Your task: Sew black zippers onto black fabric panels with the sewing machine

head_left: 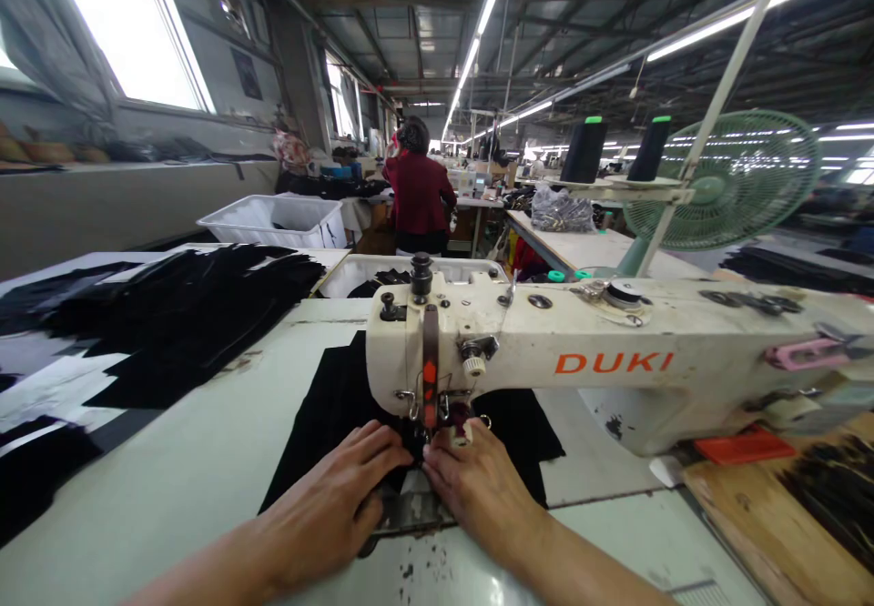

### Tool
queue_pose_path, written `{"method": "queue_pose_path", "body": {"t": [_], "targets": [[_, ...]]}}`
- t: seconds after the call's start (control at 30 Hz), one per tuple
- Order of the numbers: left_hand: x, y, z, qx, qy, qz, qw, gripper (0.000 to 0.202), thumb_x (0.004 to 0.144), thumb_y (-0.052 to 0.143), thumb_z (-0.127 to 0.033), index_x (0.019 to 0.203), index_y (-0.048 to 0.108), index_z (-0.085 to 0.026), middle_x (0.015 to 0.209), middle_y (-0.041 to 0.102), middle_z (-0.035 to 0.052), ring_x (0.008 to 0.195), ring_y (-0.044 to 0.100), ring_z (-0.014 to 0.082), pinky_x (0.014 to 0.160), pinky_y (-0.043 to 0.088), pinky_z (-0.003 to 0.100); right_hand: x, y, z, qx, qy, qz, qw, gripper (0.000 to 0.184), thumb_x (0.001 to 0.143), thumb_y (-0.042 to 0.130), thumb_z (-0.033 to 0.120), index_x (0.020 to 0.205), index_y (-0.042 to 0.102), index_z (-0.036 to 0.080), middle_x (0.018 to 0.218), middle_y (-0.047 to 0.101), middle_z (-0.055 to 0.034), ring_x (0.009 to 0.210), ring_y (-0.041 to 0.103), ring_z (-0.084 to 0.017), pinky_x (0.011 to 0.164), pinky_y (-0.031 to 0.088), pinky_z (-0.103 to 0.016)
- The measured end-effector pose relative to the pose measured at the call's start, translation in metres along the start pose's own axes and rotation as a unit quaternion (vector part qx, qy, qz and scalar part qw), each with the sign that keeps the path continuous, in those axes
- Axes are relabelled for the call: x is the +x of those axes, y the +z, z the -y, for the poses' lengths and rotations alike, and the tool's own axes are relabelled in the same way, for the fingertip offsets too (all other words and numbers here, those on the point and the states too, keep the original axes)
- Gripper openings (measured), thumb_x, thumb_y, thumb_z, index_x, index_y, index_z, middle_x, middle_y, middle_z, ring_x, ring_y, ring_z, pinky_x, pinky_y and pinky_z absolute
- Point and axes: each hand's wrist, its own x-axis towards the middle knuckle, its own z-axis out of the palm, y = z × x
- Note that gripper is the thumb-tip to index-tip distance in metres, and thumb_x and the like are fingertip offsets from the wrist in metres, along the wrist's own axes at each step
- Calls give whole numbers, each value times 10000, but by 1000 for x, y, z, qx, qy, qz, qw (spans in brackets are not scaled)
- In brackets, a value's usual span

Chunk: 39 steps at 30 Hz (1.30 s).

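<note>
A piece of black fabric [320, 424] lies under the needle of a white sewing machine [519, 342] and spreads out on both sides of it. My left hand [334, 492] rests on the fabric left of the presser foot [428, 433], fingers stretched toward the needle and thumb lower down. Close on the other side, my right hand [482, 483] has its fingers bunched, the thumb and forefinger pinched at the cloth edge right by the foot. The fingertips partly hide the stitching spot.
Stacks of black fabric pieces [205, 315] cover the left side. Behind the machine stand a white bin [279, 219], thread cones [584, 151] and a green fan [724, 178]. A person in a dark red top [418, 192] works farther back. A red tray [744, 445] sits at right.
</note>
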Motion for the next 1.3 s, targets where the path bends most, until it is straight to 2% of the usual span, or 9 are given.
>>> {"method": "queue_pose_path", "body": {"t": [0.1,0.17,0.23,0.33,0.5,0.77,0.9,1.07,1.3], "targets": [[4,-1,-4,4,-38,0,999,361,811,625,-165,1167,632,-231,1177,633,66,1141,582,278,1029,493,453,1,2,0,1,15,-9,1000,63,901,683,161,917,680,222,927,699,-5,895,616,-208,816,466,-358],[6,5,-1,-8,-53,-18,998,240,883,628,-233,1123,644,-227,1147,644,68,1102,599,267,995,520,434,2,3,0,1,23,-15,1000,57,893,690,167,899,682,223,931,704,-4,895,618,-213,806,469,-357],[5,13,6,-19,-44,-39,998,244,911,554,-158,1124,650,-232,1137,649,59,1075,613,235,978,532,384,3,5,-1,2,27,-20,999,61,893,679,161,894,682,222,944,709,-8,907,622,-221,819,472,-365],[0,25,15,-14,-11,-60,998,394,857,475,-47,1158,652,-230,1127,651,59,1051,625,217,936,548,336,2,7,-1,1,31,-28,999,62,902,657,162,901,684,218,963,714,-20,940,629,-235,857,471,-381],[-6,32,17,92,59,-116,987,376,913,415,-28,1180,629,-185,1008,674,86,971,638,265,884,534,424,2,9,0,2,37,-35,999,53,890,667,159,901,685,208,980,716,-30,943,640,-238,876,478,-381],[2,9,1,156,113,-1,981,352,976,365,-17,1229,588,-120,1044,691,100,929,640,249,901,505,407,-2,1,-1,12,29,-30,999,103,882,700,149,964,695,212,946,715,-23,900,652,-215,841,514,-334],[-2,8,-7,184,118,15,976,361,977,388,-5,1273,573,-98,1131,685,105,1046,626,257,976,465,421,-9,-4,-3,25,20,-54,998,156,928,627,132,1054,686,202,960,711,-38,882,651,-212,841,521,-333],[-6,13,-12,192,78,21,978,362,967,404,-25,1270,596,-79,1230,643,134,1122,584,273,1002,460,413,-9,-3,1,5,-20,-54,998,180,995,512,146,1087,664,175,1004,720,-43,927,655,-219,923,483,-363],[1,-19,-21,186,98,39,977,468,883,395,31,1272,613,-110,1245,672,107,1131,609,243,967,471,336,-8,6,-1,-17,-49,-72,996,272,1031,408,160,1154,650,167,1069,724,-39,875,652,-209,905,463,-356]]}}
